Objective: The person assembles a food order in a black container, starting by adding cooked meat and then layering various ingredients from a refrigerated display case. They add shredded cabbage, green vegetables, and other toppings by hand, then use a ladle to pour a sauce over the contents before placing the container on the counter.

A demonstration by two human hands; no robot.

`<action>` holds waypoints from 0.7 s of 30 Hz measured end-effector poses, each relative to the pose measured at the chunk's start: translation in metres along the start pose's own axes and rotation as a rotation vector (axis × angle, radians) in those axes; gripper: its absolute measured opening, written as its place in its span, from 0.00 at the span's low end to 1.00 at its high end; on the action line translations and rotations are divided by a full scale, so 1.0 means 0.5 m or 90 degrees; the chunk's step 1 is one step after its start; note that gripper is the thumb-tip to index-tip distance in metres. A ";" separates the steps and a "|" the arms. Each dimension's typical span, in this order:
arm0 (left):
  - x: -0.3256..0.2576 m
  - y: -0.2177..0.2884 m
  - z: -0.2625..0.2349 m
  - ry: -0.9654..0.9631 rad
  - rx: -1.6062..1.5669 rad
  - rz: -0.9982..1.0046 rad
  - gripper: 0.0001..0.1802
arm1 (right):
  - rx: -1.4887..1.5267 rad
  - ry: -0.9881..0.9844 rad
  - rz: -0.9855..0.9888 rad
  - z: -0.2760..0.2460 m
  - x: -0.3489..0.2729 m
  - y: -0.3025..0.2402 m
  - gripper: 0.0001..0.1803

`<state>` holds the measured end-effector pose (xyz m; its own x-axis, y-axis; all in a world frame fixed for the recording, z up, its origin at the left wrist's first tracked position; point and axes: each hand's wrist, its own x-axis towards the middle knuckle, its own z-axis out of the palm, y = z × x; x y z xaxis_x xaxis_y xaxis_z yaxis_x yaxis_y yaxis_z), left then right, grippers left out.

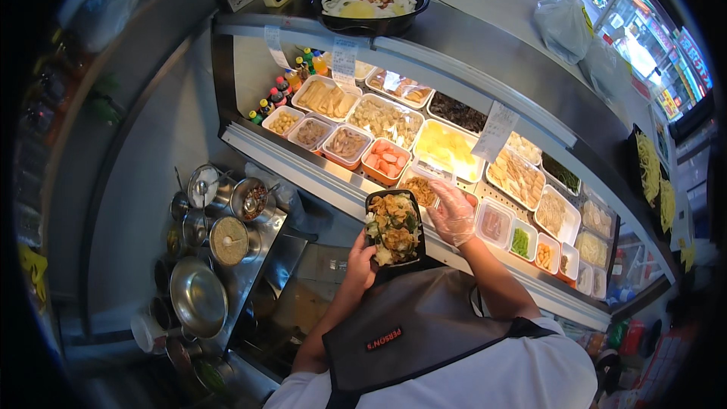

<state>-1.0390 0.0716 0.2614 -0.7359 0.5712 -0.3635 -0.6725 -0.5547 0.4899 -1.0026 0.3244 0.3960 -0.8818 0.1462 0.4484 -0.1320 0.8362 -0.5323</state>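
Observation:
My left hand (pixel 362 261) is closed on the left side of a black takeaway tray (pixel 421 248), held in front of my apron. Leafy greens and golden-brown crumbly bits of food (pixel 394 227) fill the tray. Just right of it, my right hand (pixel 453 216) wears a clear plastic glove. Its fingers are stretched out over the front row of the display case, and I see nothing held in them. Close to those fingertips stands a small container of brown crumbly food (pixel 419 191). Pink sausage pieces (pixel 385 159) sit in a tub to its left.
A lit display case (pixel 447 125) with several food trays spans the front. Its front ledge (pixel 303 174) lies before me. At left stand metal pots and a wide steel pan (pixel 198 297). Above the case are a black pan of noodles (pixel 369 4) and a white plastic bag (pixel 564 26).

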 end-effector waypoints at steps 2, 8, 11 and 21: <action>0.003 -0.021 0.025 0.000 -0.008 0.000 0.38 | -0.035 0.046 -0.029 -0.031 -0.043 0.134 0.28; -0.038 -0.074 0.084 0.094 -0.022 0.025 0.37 | -0.135 -0.196 0.237 -0.173 -0.120 0.355 0.25; -0.037 -0.123 0.089 0.110 -0.023 0.045 0.35 | -0.153 -0.248 0.285 -0.205 -0.153 0.481 0.27; -0.064 -0.205 0.148 0.211 -0.080 0.074 0.36 | -0.271 -0.503 0.288 -0.168 -0.045 0.645 0.29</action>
<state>-0.9408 0.1551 0.2813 -0.7798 0.2844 -0.5577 -0.5719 -0.6860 0.4498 -0.9872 0.6352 0.2749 -0.8772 0.2341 -0.4192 0.3268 0.9308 -0.1640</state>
